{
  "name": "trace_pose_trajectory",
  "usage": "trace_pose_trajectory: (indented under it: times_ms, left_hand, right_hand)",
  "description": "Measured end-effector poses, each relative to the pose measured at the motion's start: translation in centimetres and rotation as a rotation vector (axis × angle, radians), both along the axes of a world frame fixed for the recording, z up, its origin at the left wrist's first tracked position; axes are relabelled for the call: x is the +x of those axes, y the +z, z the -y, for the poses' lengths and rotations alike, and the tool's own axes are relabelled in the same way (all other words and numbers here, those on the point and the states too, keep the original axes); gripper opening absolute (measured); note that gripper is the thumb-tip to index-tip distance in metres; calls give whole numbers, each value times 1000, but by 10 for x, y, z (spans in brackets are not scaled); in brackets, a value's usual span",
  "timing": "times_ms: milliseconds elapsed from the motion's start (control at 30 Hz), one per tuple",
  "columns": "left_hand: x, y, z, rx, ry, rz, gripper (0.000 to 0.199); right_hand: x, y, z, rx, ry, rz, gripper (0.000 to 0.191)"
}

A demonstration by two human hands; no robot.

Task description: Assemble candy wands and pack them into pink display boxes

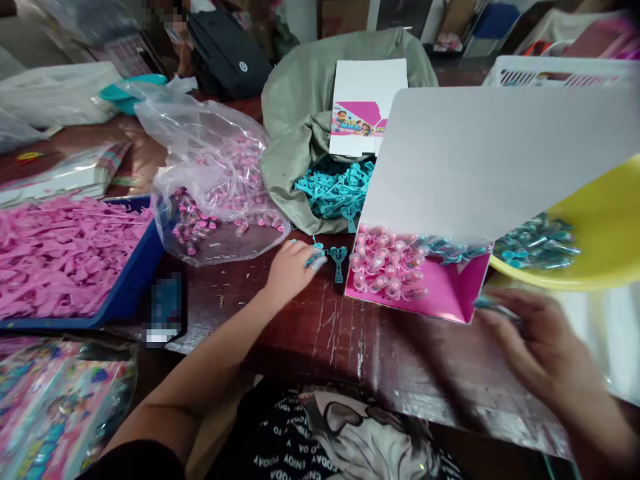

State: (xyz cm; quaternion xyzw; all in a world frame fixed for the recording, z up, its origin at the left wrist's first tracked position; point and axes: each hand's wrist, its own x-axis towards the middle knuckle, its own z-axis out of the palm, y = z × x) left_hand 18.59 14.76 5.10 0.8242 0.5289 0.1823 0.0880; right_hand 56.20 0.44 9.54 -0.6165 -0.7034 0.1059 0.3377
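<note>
My left hand [295, 267] is at the table's middle, its fingers closed around a small teal plastic piece [316, 256], partly hidden by the fingertips. Just right of them lies a teal Y-shaped plastic piece [339, 265], like a toy slingshot. My right hand [535, 340], blurred by motion, pinches a teal-ended clear capsule [493, 307] beside the right corner of an open display box [453, 300]. Inside this pink-lined box, clear pink capsules [385, 263] fill the left and teal ones [450, 249] lie at the back. Its white lid stands up.
A yellow basin [600, 227] holds teal capsules at right. Behind the table's middle, a grey-green sack [295, 87] holds teal pieces. A clear bag [220, 247] of pink capsules, a blue tray [125, 273] of pink pieces and a phone [167, 307] are at left.
</note>
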Motion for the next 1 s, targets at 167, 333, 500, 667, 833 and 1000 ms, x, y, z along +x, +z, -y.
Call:
trace_pose_trajectory:
  times_ms: [167, 333, 500, 667, 833, 1000]
  left_hand:
    - [65, -17, -5, -64, 110, -118, 39]
    - [53, -12, -2, -80, 121, -77, 44]
    - [15, 33, 44, -265, -81, 350, 20]
    - [29, 65, 82, -646, -270, 649, 21]
    - [49, 65, 89, -618, -226, 670, 16]
    - [59, 61, 90, -549, -278, 629, 18]
  right_hand:
    - [-64, -6, -8, -81, 408, 48, 21]
    - [-68, -6, -3, -130, 460, 66, 29]
    - [-53, 8, -8, -76, 294, -68, 32]
    - [-77, 18, -39, -42, 439, -204, 30]
    - [-84, 20, -48, -53, 601, -188, 28]
    - [-73, 18, -37, -50, 635, -48, 28]
